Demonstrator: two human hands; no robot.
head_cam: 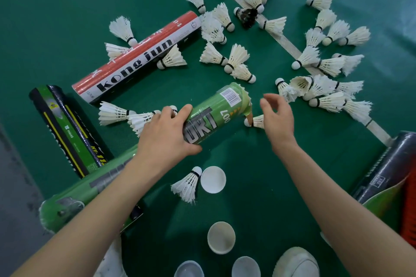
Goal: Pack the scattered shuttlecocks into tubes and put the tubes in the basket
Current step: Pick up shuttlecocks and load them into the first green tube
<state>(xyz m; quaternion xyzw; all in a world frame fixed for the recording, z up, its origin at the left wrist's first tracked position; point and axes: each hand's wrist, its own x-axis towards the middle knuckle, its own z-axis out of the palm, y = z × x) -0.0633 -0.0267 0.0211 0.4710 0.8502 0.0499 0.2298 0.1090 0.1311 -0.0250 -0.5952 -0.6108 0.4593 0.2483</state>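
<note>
My left hand (166, 137) is shut around the middle of a light green tube (216, 114) that lies tilted on the green floor, open end pointing up and right. My right hand (279, 119) hovers just right of that open end with its fingers apart and curled. A white shuttlecock (254, 121) lies under its palm, cork toward the tube mouth. Many white shuttlecocks (326, 92) are scattered over the floor beyond, with one black one (246, 16) among them. The orange basket (409, 204) shows only at the right edge.
A red and white tube (135, 60), a black and green tube (67, 130) and a second green tube (90, 189) lie at left. A dark tube (387, 171) lies at right. Loose caps (213, 179) (221, 237) and a lone shuttlecock (188, 183) sit near my shoe (297, 263).
</note>
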